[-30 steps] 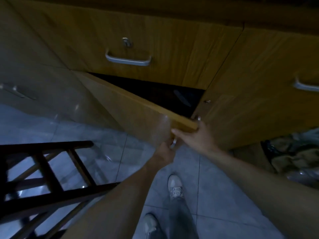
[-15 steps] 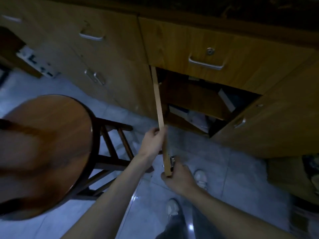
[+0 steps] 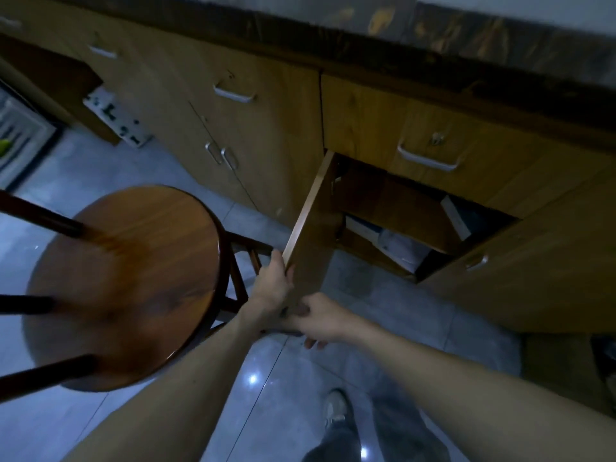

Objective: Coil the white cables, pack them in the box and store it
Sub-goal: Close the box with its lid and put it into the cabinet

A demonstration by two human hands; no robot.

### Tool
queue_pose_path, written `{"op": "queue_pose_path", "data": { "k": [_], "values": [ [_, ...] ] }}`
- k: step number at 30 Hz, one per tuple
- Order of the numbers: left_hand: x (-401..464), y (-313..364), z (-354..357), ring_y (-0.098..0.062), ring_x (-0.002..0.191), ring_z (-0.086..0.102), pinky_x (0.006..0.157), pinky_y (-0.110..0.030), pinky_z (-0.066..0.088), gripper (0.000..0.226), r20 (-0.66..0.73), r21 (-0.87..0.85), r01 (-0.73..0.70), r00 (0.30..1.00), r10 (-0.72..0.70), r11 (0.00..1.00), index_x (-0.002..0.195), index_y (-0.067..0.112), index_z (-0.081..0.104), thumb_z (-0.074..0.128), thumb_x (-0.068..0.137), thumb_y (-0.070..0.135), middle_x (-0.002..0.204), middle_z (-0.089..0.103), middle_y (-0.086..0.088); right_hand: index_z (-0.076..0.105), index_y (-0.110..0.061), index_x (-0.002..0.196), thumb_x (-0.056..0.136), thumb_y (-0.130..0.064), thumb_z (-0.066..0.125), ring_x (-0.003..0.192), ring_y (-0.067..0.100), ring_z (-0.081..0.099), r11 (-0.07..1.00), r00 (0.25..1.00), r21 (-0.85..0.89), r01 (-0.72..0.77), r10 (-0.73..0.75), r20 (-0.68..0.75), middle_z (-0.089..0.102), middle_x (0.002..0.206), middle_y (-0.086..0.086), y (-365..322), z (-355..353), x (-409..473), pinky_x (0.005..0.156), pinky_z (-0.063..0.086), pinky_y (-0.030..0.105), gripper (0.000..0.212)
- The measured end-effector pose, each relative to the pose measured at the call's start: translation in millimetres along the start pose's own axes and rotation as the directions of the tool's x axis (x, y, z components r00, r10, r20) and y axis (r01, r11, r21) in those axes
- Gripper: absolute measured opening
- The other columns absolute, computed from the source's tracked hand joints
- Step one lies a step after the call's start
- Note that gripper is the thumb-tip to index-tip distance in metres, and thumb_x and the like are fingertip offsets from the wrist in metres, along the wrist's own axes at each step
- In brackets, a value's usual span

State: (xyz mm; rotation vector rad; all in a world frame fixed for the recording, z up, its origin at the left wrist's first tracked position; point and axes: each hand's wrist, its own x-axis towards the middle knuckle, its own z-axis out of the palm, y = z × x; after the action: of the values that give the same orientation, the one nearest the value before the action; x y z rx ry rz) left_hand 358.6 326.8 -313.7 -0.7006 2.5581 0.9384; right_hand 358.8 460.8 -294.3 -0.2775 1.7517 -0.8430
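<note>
both hands are working the cabinet door (image 3: 311,228). left hand (image 3: 271,288) is gripping its free edge, fingers curling round the lip. right hand (image 3: 321,320) is sitting at the door's lower corner, fingers bent around something there, probably the handle, but it's too dark and hidden to call. the door is standing open, edge-on to us, so the cabinet opening (image 3: 400,221) is showing a shelf with a few pale packages on and under it.

not seeing the white cables or the box anywhere in the shot, and neither hand is carrying them. my read: this is the storage step, door handling only.

to do it well: swing from the edge grip, not the corner. the stool (image 3: 126,281) is sitting close beside the door's swing path, so watch for the door hitting it. free one hand before fetching the box.
</note>
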Motion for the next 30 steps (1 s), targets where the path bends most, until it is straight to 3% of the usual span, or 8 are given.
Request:
{"op": "queue_pose_path", "data": {
  "k": [3, 6, 11, 16, 20, 23, 26, 30],
  "values": [
    [-5.7, 10.3, -27.0, -0.029, 0.106, 0.062, 0.081, -0.035, 0.051, 0.030, 0.244, 0.129, 0.115, 0.959, -0.144, 0.985, 0.122, 0.011, 0.049, 0.056, 0.097, 0.026, 0.113, 0.061, -0.009, 0.066, -0.007, 0.112, 0.098, -0.040, 0.055, 0.078, 0.021, 0.072, 0.982, 0.998, -0.189, -0.018, 0.005, -0.069, 0.073, 0.100, 0.012, -30.7, -44.0, -37.2, 0.059, 0.056, 0.029, 0.037],
    [-8.8, 40.3, -80.3, -0.024, 0.087, 0.070, 0.062, -0.029, 0.053, 0.011, 0.370, 0.278, 0.083, 0.910, -0.186, 0.957, 0.100, 0.011, 0.062, 0.057, 0.095, 0.020, 0.098, 0.068, -0.009, 0.068, -0.011, 0.102, 0.101, -0.034, 0.053, 0.075, 0.014, 0.070, 0.968, 0.960, -0.252, -0.009, -0.062, -0.274, 0.073, 0.088, 0.006, -71.2, -91.1, -93.2, 0.063, 0.056, 0.027, 0.027],
    [-18.6, 136.3, -187.0, -0.007, 0.037, 0.054, 0.039, -0.023, 0.043, 0.033, 0.053, 0.025, -0.152, 0.987, 0.150, 0.988, 0.077, 0.002, 0.064, 0.050, 0.102, 0.019, 0.055, 0.059, -0.004, 0.069, -0.012, 0.091, 0.102, -0.025, 0.052, 0.068, 0.010, 0.070, 0.960, 0.791, -0.258, 0.109, -0.241, -0.562, 0.072, 0.082, 0.001, -133.3, -168.0, -179.6, 0.060, 0.056, 0.022, 0.024],
    [-28.9, 230.8, -258.0, -0.022, 0.042, 0.050, 0.050, -0.028, 0.044, 0.053, -0.236, -0.125, -0.377, 0.910, 0.342, 0.918, 0.064, -0.005, 0.061, 0.053, 0.100, 0.033, 0.051, 0.052, -0.012, 0.069, -0.011, 0.070, 0.102, -0.030, 0.051, 0.056, 0.011, 0.064, 0.917, 0.506, -0.304, 0.257, -0.396, -0.767, 0.067, 0.063, 0.000, -166.9, -226.1, -253.4, 0.063, 0.056, 0.026, 0.041],
    [-18.5, 301.4, -274.9, -0.019, 0.046, 0.047, 0.054, -0.029, 0.040, 0.047, -0.382, -0.164, -0.502, 0.826, 0.414, 0.849, 0.055, 0.001, 0.059, 0.061, 0.094, 0.027, 0.049, 0.051, -0.009, 0.065, -0.013, 0.058, 0.100, -0.032, 0.053, 0.051, 0.008, 0.058, 0.849, 0.125, -0.483, 0.213, -0.514, -0.849, 0.063, 0.055, -0.002, -174.1, -279.3, -285.0, 0.056, 0.044, 0.021, 0.048],
    [-1.8, 357.4, -273.7, -0.016, 0.054, 0.051, 0.056, -0.029, 0.042, 0.033, -0.358, -0.222, -0.519, 0.831, 0.426, 0.825, 0.067, -0.001, 0.069, 0.063, 0.090, 0.021, 0.060, 0.059, -0.008, 0.068, -0.008, 0.081, 0.097, -0.025, 0.056, 0.067, 0.017, 0.061, 0.845, -0.088, -0.518, 0.131, -0.511, -0.855, 0.069, 0.076, 0.008, -169.1, -331.3, -298.0, 0.070, 0.051, 0.032, 0.026],
    [19.4, 410.3, -269.3, -0.016, 0.054, 0.056, 0.056, -0.033, 0.050, 0.023, -0.293, -0.291, -0.460, 0.878, 0.380, 0.839, 0.077, 0.003, 0.069, 0.058, 0.090, 0.018, 0.069, 0.063, -0.007, 0.040, -0.010, 0.141, 0.092, -0.026, 0.058, 0.123, 0.037, 0.047, 0.948, 0.148, -0.318, -0.012, -0.313, -0.938, 0.047, 0.136, 0.018, -150.3, -385.9, -293.2, 0.104, 0.042, 0.051, 0.055],
    [52.7, 460.5, -250.0, -0.028, 0.073, 0.061, 0.061, -0.039, 0.050, 0.027, -0.095, -0.400, -0.294, 0.955, 0.280, 0.868, 0.100, 0.003, 0.063, 0.058, 0.095, 0.028, 0.094, 0.063, -0.014, 0.023, -0.001, 0.151, 0.097, -0.040, 0.056, 0.134, 0.032, 0.044, 0.981, 0.504, 0.038, 0.192, -0.065, -0.861, 0.039, 0.151, 0.012, -131.6, -430.1, -282.8, 0.106, 0.041, 0.039, 0.074]
  ]
}}
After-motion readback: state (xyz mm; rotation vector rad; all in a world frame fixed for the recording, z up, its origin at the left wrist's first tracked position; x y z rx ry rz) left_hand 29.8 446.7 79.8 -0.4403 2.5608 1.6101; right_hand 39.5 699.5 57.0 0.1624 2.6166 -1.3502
